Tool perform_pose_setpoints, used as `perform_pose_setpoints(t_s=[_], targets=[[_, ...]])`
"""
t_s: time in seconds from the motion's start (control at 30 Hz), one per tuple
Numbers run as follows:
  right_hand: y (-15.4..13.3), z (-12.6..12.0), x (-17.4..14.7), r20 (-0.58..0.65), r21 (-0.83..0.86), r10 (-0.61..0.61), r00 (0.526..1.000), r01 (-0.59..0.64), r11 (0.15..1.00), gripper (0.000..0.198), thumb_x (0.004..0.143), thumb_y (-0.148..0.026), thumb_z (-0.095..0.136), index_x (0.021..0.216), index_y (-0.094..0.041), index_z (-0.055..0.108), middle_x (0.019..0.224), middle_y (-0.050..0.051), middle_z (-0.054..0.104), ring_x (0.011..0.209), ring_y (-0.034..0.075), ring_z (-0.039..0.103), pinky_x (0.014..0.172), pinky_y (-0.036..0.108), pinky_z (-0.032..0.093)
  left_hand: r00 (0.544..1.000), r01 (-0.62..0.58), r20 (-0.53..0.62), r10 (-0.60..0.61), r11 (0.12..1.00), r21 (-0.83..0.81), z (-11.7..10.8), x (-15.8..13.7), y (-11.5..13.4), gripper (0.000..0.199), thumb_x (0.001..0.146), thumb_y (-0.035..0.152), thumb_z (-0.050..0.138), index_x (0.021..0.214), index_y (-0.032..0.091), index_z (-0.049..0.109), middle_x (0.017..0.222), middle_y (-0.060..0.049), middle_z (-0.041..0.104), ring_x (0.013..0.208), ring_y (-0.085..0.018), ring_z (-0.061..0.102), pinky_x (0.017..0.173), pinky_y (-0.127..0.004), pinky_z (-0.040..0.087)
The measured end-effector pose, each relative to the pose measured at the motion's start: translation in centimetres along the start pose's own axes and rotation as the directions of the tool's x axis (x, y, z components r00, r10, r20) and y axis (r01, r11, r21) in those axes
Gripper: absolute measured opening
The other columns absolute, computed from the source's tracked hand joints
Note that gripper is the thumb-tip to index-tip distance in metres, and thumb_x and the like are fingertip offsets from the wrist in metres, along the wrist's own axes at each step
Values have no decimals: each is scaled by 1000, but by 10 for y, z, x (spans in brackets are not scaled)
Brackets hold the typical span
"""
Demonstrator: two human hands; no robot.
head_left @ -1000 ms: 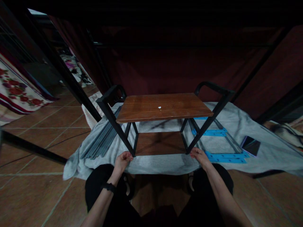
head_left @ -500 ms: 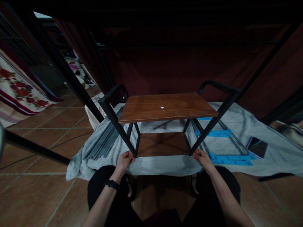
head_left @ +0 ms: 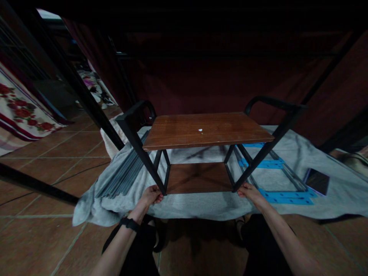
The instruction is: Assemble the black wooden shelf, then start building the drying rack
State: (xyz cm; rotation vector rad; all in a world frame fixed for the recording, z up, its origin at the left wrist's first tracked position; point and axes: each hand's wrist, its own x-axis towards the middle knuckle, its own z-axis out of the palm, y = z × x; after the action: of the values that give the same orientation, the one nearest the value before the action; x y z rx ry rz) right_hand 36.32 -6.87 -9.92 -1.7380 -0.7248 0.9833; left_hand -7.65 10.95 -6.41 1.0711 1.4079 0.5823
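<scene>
A two-tier shelf rack (head_left: pixel 207 130) with brown wood-look boards and a black metal frame stands upright on a grey cloth. Its lower board (head_left: pixel 198 177) shows beneath the upper one, and a small white spot marks the top. My left hand (head_left: pixel 152 194), with a dark band on the wrist, is closed at the foot of the front left leg. At the front right leg's foot, my right hand (head_left: pixel 247 190) is closed in the same way. The fingertips are partly hidden around the leg ends.
Grey rods (head_left: pixel 123 170) lie bundled left of the rack on the grey cloth (head_left: pixel 198 207). To the right are blue strips (head_left: pixel 287 196) with grey bars and a phone-like dark slab (head_left: pixel 317 181). A black frame post (head_left: pixel 86 96) slants at the left.
The view has shifted slightly, and the rack looks a little larger and nearer, its right side further right. Both hands stay at the leg feet.
</scene>
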Motion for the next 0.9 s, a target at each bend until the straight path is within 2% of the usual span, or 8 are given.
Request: perform_pose_setpoints(t_s=[0.2,0.43,0.63,0.73,0.9], targets=[[2,7,-5,-14,45,61,998,-60,997,18,67,-36,69,66,-21,60,57,0,60,50,12,54,49,25,44,1000,-2,13,2,1000,-8,2,-3,0,15,66,20,70,70,17,56,52,2,62,44,-9,56,46,-19,43],[-9,15,-3,-89,-7,103,991,-104,995,15,69,-30,65,62,-23,55,51,1,58,46,13,51,44,25,39,998,-56,-2,56,998,-4,4,-2,-5,13,67,17,67,69,19,54,51,4,58,44,-10,55,46,-19,41],[-12,13,-4,-82,20,159,984,-158,987,13,68,-31,65,62,-23,56,51,1,58,45,13,51,44,25,41,995,-97,-9,97,995,-4,4,0,-7,15,66,15,68,66,19,53,50,4,57,44,-10,54,46,-20,42],[-9,9,-7,-45,121,169,984,-163,979,12,64,-29,70,66,-23,60,56,2,62,48,13,54,48,26,46,998,-68,-7,68,997,30,3,-1,-1,14,65,11,65,65,19,53,49,4,57,43,-10,54,46,-20,42],[0,7,-9,-44,166,148,988,-139,976,13,63,-28,74,69,-22,64,61,2,64,53,13,56,52,25,48,1000,26,9,-27,996,85,2,-1,6,14,65,10,66,66,19,55,47,2,59,40,-12,54,45,-22,42]])
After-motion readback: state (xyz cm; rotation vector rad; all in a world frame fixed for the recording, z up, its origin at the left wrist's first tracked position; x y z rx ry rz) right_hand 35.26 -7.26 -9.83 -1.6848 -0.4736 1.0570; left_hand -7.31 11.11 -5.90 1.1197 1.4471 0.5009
